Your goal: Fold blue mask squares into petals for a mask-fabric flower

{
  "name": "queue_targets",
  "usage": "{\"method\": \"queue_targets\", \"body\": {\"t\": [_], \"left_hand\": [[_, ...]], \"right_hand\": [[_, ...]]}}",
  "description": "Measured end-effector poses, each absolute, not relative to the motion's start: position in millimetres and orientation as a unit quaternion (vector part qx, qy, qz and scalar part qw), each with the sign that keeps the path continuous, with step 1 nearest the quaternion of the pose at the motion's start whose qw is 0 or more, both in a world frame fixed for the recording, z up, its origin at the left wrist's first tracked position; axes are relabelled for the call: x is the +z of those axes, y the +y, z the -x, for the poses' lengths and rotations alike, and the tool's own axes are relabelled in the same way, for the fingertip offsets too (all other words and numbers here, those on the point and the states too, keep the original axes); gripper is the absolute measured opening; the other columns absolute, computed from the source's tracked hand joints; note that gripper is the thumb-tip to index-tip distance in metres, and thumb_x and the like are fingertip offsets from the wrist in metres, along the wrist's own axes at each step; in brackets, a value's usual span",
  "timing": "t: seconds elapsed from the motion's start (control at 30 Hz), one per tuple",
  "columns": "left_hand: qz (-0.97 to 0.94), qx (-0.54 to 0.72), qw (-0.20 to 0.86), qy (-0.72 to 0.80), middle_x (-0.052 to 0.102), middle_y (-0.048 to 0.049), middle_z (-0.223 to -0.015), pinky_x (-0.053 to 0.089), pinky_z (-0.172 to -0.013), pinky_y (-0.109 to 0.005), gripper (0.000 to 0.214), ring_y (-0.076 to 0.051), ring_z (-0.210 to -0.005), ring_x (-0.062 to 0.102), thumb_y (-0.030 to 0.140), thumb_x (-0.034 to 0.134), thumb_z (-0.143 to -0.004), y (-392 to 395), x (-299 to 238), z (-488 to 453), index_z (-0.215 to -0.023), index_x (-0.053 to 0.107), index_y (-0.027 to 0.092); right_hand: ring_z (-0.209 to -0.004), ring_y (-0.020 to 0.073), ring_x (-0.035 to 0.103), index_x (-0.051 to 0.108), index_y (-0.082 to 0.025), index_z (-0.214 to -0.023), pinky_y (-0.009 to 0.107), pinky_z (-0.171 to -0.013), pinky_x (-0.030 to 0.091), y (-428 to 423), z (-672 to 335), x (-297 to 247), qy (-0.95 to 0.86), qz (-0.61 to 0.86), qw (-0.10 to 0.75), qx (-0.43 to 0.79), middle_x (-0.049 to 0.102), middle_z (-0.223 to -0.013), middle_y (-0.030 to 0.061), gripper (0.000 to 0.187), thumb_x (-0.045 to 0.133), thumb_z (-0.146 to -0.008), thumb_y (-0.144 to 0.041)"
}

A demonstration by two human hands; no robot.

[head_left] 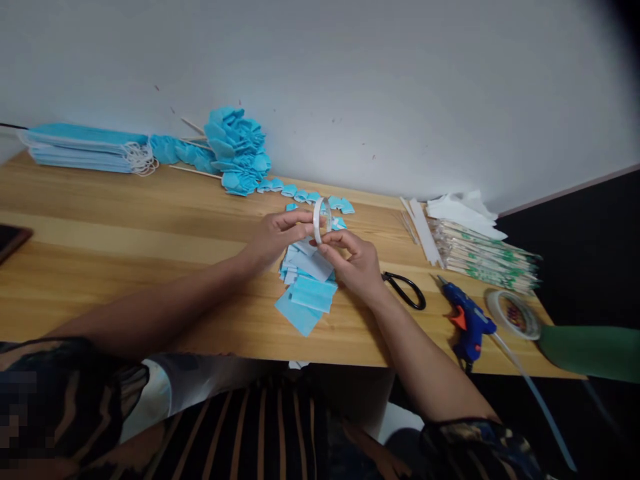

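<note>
A narrow white roll of tape (317, 227) stands upright between my two hands, above the middle of the table. My left hand (277, 237) grips its left side with the fingers and thumb. From below and to the right, my right hand (357, 263) pinches the lower edge of the roll. Under the hands lies a loose pile of blue and white fabric pieces (313, 295), partly hidden by them. Behind it runs a row of small folded blue pieces (289, 191). Black-handled scissors (417, 303) lie just right of my right hand, their blades mostly hidden.
Blue fabric flowers (237, 143) on sticks and stacked face masks (90, 148) lie along the wall. At the right are a blue glue gun (467, 320), a wider tape roll (514, 315), wrapped sticks (485, 257) and white strips (425, 233). A dark object (13, 240) sits far left.
</note>
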State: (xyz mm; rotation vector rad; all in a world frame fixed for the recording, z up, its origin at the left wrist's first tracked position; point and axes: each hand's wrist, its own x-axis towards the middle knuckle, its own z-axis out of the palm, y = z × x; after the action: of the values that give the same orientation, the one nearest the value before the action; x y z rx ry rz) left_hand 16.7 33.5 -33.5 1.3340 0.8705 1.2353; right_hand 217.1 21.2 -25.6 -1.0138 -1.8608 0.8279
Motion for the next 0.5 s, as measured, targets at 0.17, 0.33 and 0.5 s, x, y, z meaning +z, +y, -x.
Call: {"method": "queue_targets", "body": {"t": [0.17, 0.33, 0.5], "left_hand": [[-0.573, 0.5, 0.569, 0.313, 0.08, -0.0062, -0.104, 0.056, -0.086, -0.033, 0.026, -0.019, -0.094, 0.072, 0.036, 0.078, -0.084, 25, -28, -21, -0.104, 0.08, 0.021], [-0.564, 0.518, 0.574, 0.289, 0.079, -0.0058, -0.1, 0.056, -0.092, -0.034, 0.02, -0.019, -0.099, 0.073, 0.039, 0.076, -0.088, 27, -30, -19, -0.094, 0.08, 0.02], [-0.585, 0.505, 0.559, 0.301, 0.077, -0.005, -0.086, 0.055, -0.08, -0.032, 0.024, -0.018, -0.085, 0.071, 0.043, 0.073, -0.09, 32, -32, -15, -0.09, 0.078, 0.02]], "right_hand": [[-0.087, 0.0205, 0.077, 0.075, -0.027, -0.087, 0.036, -0.085, 0.058, 20, -213, -29, -0.744, 0.395, 0.43, 0.324, 0.082, -0.094, 0.0, 0.009, 0.072, -0.089, -0.035], [-0.092, 0.0217, 0.077, 0.078, -0.028, -0.089, 0.038, -0.088, 0.059, 19, -215, -25, -0.75, 0.365, 0.461, 0.303, 0.082, -0.096, 0.001, 0.009, 0.071, -0.092, -0.033], [-0.095, 0.023, 0.075, 0.076, -0.028, -0.086, 0.041, -0.093, 0.058, 21, -224, -14, -0.653, 0.39, 0.594, 0.262, 0.08, -0.093, 0.0035, 0.024, 0.062, -0.099, -0.043]]}}
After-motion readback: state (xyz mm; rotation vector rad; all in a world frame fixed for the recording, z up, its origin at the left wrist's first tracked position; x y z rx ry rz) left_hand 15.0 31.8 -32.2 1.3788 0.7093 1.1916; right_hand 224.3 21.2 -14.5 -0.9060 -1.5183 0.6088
